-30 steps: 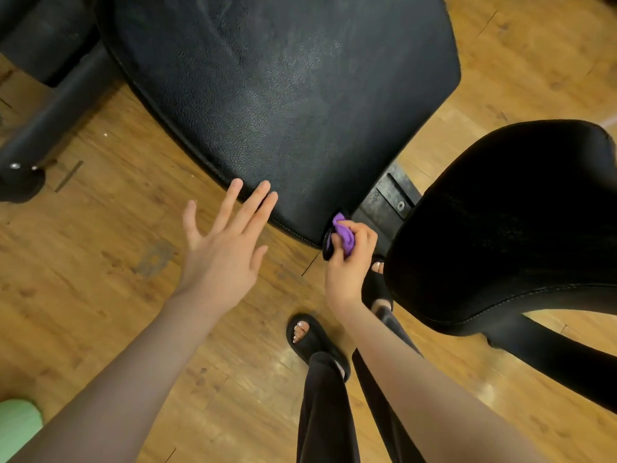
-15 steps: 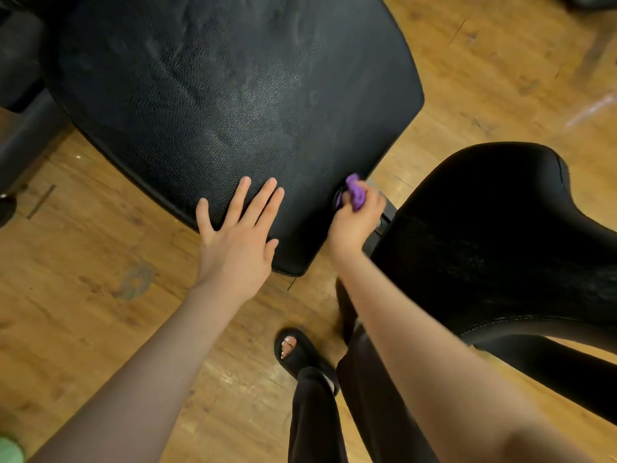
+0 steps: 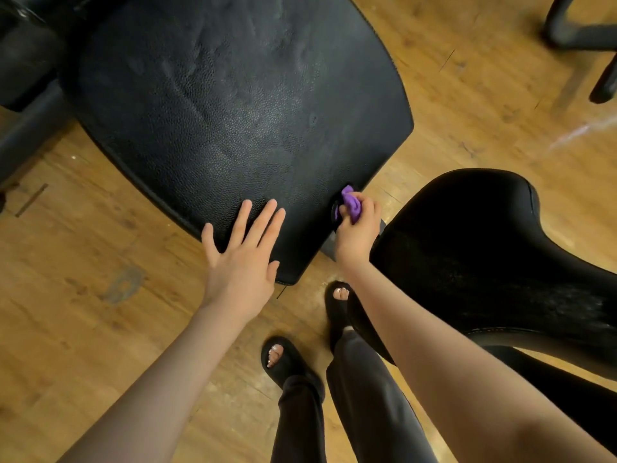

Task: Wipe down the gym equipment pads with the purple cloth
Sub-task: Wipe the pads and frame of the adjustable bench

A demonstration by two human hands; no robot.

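A large black leather pad point(image 3: 233, 111) fills the upper middle of the view. My left hand point(image 3: 242, 255) lies flat with straight fingers on the pad's near corner. My right hand point(image 3: 357, 232) grips a bunched purple cloth point(image 3: 351, 203) against the pad's right near edge, in the gap beside a second black pad point(image 3: 484, 255) on the right. Most of the cloth is hidden in my fist.
Wooden floor point(image 3: 83, 312) surrounds the equipment. Black frame tubes point(image 3: 26, 128) run at the far left, and more black tubing point(image 3: 581, 35) stands at the top right. My legs and black sandals point(image 3: 283, 359) are below the pads.
My left hand moved forward from the air onto the large pad and now rests flat on it. My right hand shifted the cloth up along the pad's edge.
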